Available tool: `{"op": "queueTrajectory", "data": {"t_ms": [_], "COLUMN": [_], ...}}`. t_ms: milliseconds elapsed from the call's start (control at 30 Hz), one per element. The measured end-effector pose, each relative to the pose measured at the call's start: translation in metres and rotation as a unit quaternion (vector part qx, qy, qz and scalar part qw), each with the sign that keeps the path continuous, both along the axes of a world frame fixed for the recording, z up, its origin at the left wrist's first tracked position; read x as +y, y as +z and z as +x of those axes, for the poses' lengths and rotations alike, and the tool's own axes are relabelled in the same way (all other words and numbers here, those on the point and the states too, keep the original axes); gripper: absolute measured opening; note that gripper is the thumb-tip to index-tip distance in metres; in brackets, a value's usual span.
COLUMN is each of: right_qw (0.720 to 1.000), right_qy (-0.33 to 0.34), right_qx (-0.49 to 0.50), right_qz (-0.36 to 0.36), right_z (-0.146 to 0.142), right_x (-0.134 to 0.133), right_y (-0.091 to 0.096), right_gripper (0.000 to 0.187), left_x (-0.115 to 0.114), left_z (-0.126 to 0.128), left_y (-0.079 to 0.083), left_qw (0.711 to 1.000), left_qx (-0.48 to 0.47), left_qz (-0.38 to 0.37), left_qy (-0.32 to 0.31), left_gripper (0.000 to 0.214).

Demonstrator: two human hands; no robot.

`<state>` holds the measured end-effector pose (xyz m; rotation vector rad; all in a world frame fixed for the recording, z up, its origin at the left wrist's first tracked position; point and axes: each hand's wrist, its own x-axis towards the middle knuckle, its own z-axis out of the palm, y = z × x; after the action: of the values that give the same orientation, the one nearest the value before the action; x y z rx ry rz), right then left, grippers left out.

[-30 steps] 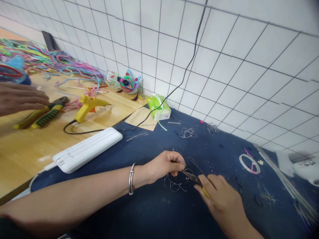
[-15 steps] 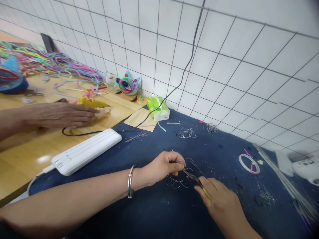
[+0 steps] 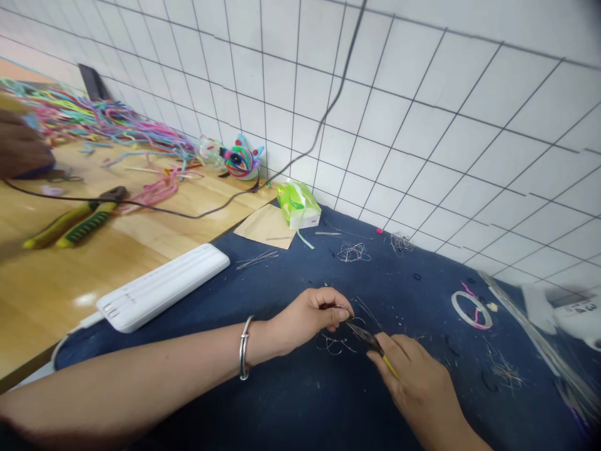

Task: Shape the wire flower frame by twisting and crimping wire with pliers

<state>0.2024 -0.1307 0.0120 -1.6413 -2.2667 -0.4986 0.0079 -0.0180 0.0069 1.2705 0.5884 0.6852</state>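
Left hand (image 3: 312, 316), frame centre: pinching looped wire (image 3: 334, 342). Right hand (image 3: 416, 369), lower right: gripping pliers (image 3: 364, 337), tips pointing at pinch. Work seemingly part-done: loops showing below fingers; straight wires (image 3: 257, 259), centre-left, lying unshaped.

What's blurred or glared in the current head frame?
Head view, left edge: the co-worker's grip looks smeared; head view, lower left: pale glare on the wooden table; head view, centre: the held pliers read fairly clear, the wire loops too fine to trace; head view, far right: the white object is soft.
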Motion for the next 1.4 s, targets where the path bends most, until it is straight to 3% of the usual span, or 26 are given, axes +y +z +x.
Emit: {"op": "queueTrajectory", "data": {"t_ms": [300, 600, 767, 1000, 1100, 1233, 1400], "right_qw": [0.987, 0.903, 0.826, 0.661, 0.608, 0.570, 0.545], "right_qy": [-0.003, -0.049, -0.085, -0.085, -0.076, -0.068, -0.055], "right_qx": [0.130, 0.291, 0.379, 0.552, 0.601, 0.631, 0.651], "right_qz": [-0.091, -0.313, -0.409, -0.500, -0.513, -0.523, -0.526], "right_z": [0.002, -0.004, -0.007, -0.007, -0.009, -0.011, -0.014], "right_x": [-0.001, 0.002, 0.005, 0.003, 0.001, 0.000, -0.002], "right_y": [-0.006, 0.013, 0.021, 0.017, 0.017, 0.016, 0.012], "right_gripper": [0.026, 0.026, 0.034, 0.035, 0.036, 0.037, 0.039], "left_x": [-0.006, -0.007, -0.006, -0.004, -0.004, -0.003, -0.003], "left_z": [0.000, 0.000, 0.000, -0.001, -0.002, -0.001, -0.001], "left_y": [0.001, -0.001, 0.001, 0.002, 0.002, 0.002, 0.003], "left_qw": [0.999, 0.998, 0.998, 0.998, 0.999, 0.999, 0.999], "left_qx": [0.007, -0.004, -0.011, -0.026, -0.028, -0.028, -0.037], "left_qz": [-0.005, 0.040, 0.052, 0.049, 0.040, 0.031, 0.016], "left_qy": [0.041, 0.045, 0.034, 0.011, 0.007, 0.003, 0.006], "left_gripper": [0.011, 0.011, 0.009, 0.010, 0.009, 0.009, 0.010]}}
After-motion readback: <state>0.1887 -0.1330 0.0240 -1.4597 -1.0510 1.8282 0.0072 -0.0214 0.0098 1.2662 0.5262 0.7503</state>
